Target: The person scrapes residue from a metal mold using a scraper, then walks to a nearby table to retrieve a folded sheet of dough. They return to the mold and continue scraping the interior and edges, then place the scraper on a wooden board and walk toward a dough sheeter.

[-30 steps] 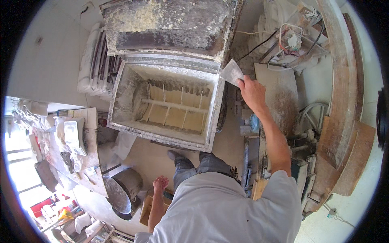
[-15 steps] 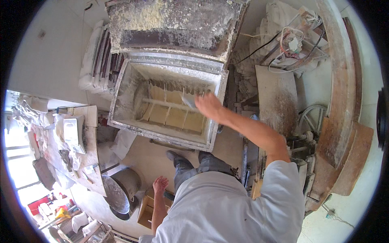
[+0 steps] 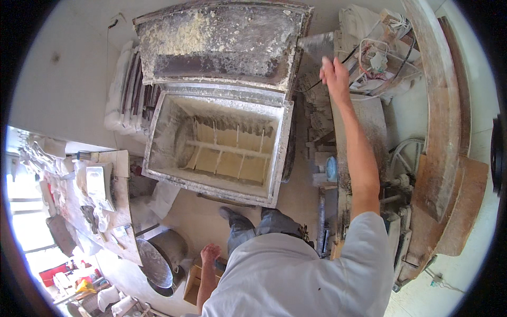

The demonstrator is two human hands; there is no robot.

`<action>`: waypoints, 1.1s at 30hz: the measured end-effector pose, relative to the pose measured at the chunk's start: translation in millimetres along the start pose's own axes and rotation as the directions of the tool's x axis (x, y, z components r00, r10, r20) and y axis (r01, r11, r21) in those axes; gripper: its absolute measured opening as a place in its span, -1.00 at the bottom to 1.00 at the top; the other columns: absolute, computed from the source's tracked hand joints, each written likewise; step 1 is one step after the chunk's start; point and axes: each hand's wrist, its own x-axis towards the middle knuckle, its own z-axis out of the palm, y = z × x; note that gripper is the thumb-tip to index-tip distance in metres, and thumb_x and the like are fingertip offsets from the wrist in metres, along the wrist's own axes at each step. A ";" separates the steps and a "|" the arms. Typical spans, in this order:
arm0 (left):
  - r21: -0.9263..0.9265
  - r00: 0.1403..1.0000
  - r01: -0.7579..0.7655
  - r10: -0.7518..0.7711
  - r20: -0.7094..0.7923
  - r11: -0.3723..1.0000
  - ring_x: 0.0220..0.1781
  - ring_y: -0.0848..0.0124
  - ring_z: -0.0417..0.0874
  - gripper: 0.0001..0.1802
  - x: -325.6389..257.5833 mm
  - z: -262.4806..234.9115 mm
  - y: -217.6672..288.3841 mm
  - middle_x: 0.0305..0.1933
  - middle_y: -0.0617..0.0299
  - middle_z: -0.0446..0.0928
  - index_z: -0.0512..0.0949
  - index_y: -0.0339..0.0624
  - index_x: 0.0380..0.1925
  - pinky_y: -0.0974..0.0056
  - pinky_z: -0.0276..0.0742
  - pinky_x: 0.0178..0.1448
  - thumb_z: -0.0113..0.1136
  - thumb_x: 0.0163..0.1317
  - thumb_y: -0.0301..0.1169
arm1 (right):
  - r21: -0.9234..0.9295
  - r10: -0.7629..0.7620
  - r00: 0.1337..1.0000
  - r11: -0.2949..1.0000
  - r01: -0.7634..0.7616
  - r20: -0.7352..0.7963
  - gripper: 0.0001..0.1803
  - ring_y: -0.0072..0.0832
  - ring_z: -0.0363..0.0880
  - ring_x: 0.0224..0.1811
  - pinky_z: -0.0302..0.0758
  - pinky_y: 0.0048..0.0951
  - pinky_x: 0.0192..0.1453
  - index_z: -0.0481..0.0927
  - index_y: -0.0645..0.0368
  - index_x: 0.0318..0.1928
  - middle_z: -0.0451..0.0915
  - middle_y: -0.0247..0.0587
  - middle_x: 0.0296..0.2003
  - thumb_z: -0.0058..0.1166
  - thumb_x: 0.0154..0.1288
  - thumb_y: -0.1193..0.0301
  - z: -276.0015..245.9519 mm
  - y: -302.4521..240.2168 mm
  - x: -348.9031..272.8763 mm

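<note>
Looking straight down, we see the right hand [image 3: 335, 78] raised far forward on a fully stretched arm, its forearm running up past the side of the dough mixer trough [image 3: 168, 132]. The fingers are closed around the lower edge of a flat metal scraper [image 3: 318, 46], whose pale, flour-dusted blade stands above the knuckles, just beside the corner of the mixer's raised lid [image 3: 222, 45]. The scraper is held well outside the trough, over the crusted ledge between the lid and a tangle of wiring [image 3: 381, 57].

The left hand [image 3: 209, 253] hangs low beside the person's leg, arm bent back toward the body, fingers loosely spread and holding nothing. It is near a cardboard box [image 3: 193, 282] and a round metal pot [image 3: 163, 256] on the floor.

The trough itself stands open, its inner walls coated with flour and a horizontal paddle shaft [image 3: 227, 150] with thin bars across the middle. A cluttered worktable [image 3: 113, 211] sits to the left, well apart from both hands.
</note>
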 end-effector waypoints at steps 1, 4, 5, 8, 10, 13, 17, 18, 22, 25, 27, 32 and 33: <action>0.010 0.998 0.026 -0.025 -0.063 1.000 -0.31 0.14 0.81 -0.64 -2.8 7.7 7.6 -0.21 -0.06 0.72 0.51 -0.33 0.13 0.13 0.75 -0.37 0.19 0.47 -0.32 | 0.039 0.049 0.999 0.998 -0.048 -0.014 -0.58 -0.60 0.45 -0.58 0.38 -0.42 -0.47 0.42 0.18 -0.37 0.52 -0.36 -0.58 0.08 0.62 0.17 2.6 7.8 20.0; 0.150 0.981 -0.021 0.049 -0.189 0.989 -0.28 0.21 0.80 -0.64 -20.1 34.1 30.6 -0.20 0.00 0.73 0.53 -0.33 0.14 0.19 0.76 -0.28 0.17 0.47 -0.33 | 0.160 0.095 0.995 0.983 -0.093 -0.006 -0.58 -0.61 0.43 -0.58 0.37 -0.46 -0.47 0.45 0.19 -0.35 0.51 -0.38 -0.58 0.08 0.62 0.15 14.8 38.9 43.8; 0.164 0.983 -0.057 0.084 -0.164 0.985 -0.28 0.23 0.80 -0.64 -24.9 43.5 37.6 -0.19 0.01 0.73 0.53 -0.32 0.15 0.21 0.76 -0.26 0.16 0.48 -0.33 | 0.161 0.116 0.993 0.980 -0.117 0.021 -0.58 -0.61 0.44 -0.58 0.37 -0.46 -0.46 0.46 0.19 -0.35 0.51 -0.38 -0.58 0.08 0.62 0.14 22.2 48.9 40.3; 0.164 0.981 -0.074 0.101 -0.164 0.984 -0.26 0.25 0.80 -0.63 -38.7 62.6 45.5 -0.18 0.02 0.73 0.53 -0.31 0.17 0.24 0.77 -0.24 0.16 0.49 -0.31 | 0.047 0.131 0.990 0.990 -0.134 0.045 -0.55 -0.58 0.45 -0.57 0.40 -0.43 -0.44 0.45 0.16 -0.38 0.50 -0.39 -0.60 0.08 0.60 0.10 41.1 65.5 -4.7; 0.178 0.978 -0.038 0.073 -0.196 0.983 -0.27 0.25 0.80 -0.62 -41.5 66.2 44.1 -0.17 0.01 0.74 0.52 -0.30 0.18 0.24 0.76 -0.24 0.16 0.49 -0.30 | -0.198 0.105 0.988 0.977 -0.082 0.112 -0.53 -0.35 0.48 -0.62 0.38 -0.24 -0.46 0.44 0.17 -0.42 0.51 -0.23 -0.63 0.13 0.58 0.10 49.3 62.5 -42.3; 0.247 0.979 0.047 0.005 -0.204 0.968 -0.26 0.24 0.80 -0.61 -36.3 62.3 34.6 -0.16 0.00 0.74 0.52 -0.30 0.18 0.24 0.77 -0.24 0.16 0.50 -0.28 | -0.352 -0.157 0.981 0.916 0.189 0.118 -0.54 -0.09 0.50 -0.62 0.39 -0.16 -0.48 0.43 0.19 -0.40 0.50 -0.03 -0.63 0.16 0.57 0.11 48.1 43.3 -67.0; 0.216 0.996 0.021 -0.001 -0.091 0.976 -0.25 0.23 0.81 -0.60 -23.3 53.7 29.6 -0.13 0.01 0.74 0.53 -0.30 0.18 0.25 0.76 -0.23 0.17 0.49 -0.26 | -0.447 -0.191 0.978 0.870 0.211 0.090 -0.55 0.03 0.53 -0.57 0.37 -0.08 -0.47 0.41 0.21 -0.38 0.48 0.05 -0.63 0.14 0.59 0.14 34.3 14.0 -46.4; 0.236 0.996 0.002 0.019 -0.084 0.972 -0.24 0.23 0.81 -0.60 -20.9 53.2 30.3 -0.13 0.02 0.74 0.53 -0.29 0.18 0.25 0.76 -0.22 0.18 0.49 -0.25 | -0.366 -0.158 0.984 0.913 0.179 0.087 -0.55 0.11 0.53 -0.55 0.36 -0.03 -0.48 0.42 0.22 -0.38 0.48 0.10 -0.62 0.14 0.58 0.14 32.4 8.8 -41.3; 0.215 0.988 -0.023 0.055 -0.146 0.976 -0.29 0.19 0.80 -0.61 -19.7 58.6 34.3 -0.14 -0.04 0.72 0.50 -0.31 0.20 0.19 0.78 -0.29 0.15 0.52 -0.29 | -0.638 -0.068 0.991 0.760 0.125 0.113 -0.59 0.10 0.63 -0.54 0.46 0.06 -0.49 0.52 0.17 -0.29 0.57 0.06 -0.60 0.08 0.60 0.09 32.4 -4.7 -45.5; 0.213 0.990 -0.038 0.066 -0.125 0.976 -0.29 0.21 0.81 -0.61 -21.2 65.1 33.0 -0.14 -0.03 0.73 0.50 -0.30 0.22 0.21 0.79 -0.27 0.12 0.53 -0.30 | -0.626 -0.048 0.969 0.755 0.194 0.242 -0.59 0.21 0.59 -0.46 0.44 0.09 -0.43 0.52 0.25 -0.31 0.52 0.21 -0.57 0.13 0.58 0.14 44.6 -13.7 -62.9; 0.224 0.992 -0.012 0.040 -0.122 0.975 -0.23 0.25 0.81 -0.62 -22.3 67.6 30.1 -0.11 0.02 0.74 0.53 -0.26 0.21 0.24 0.75 -0.19 0.10 0.53 -0.28 | -0.575 -0.138 0.953 0.771 0.274 0.269 -0.58 0.22 0.60 -0.44 0.45 0.09 -0.41 0.51 0.25 -0.30 0.54 0.21 -0.56 0.13 0.57 0.13 51.3 -23.2 -66.1; 0.229 0.981 0.052 -0.006 -0.196 0.972 -0.20 0.25 0.81 -0.64 -23.8 63.5 18.8 -0.09 0.04 0.76 0.55 -0.21 0.20 0.23 0.73 -0.15 0.09 0.53 -0.27 | -0.586 -0.206 0.954 0.754 0.298 0.220 -0.60 0.16 0.62 -0.45 0.48 0.10 -0.41 0.54 0.21 -0.28 0.57 0.14 -0.56 0.12 0.57 0.12 43.2 -52.7 -57.4; 0.225 0.980 0.049 -0.004 -0.197 0.973 -0.20 0.25 0.81 -0.64 -23.9 60.9 15.5 -0.09 0.03 0.76 0.55 -0.21 0.20 0.22 0.73 -0.15 0.08 0.53 -0.27 | -0.632 -0.127 0.963 0.732 0.252 0.237 -0.61 0.17 0.63 -0.43 0.49 0.11 -0.39 0.54 0.21 -0.27 0.58 0.13 -0.55 0.12 0.57 0.12 37.5 -57.3 -58.0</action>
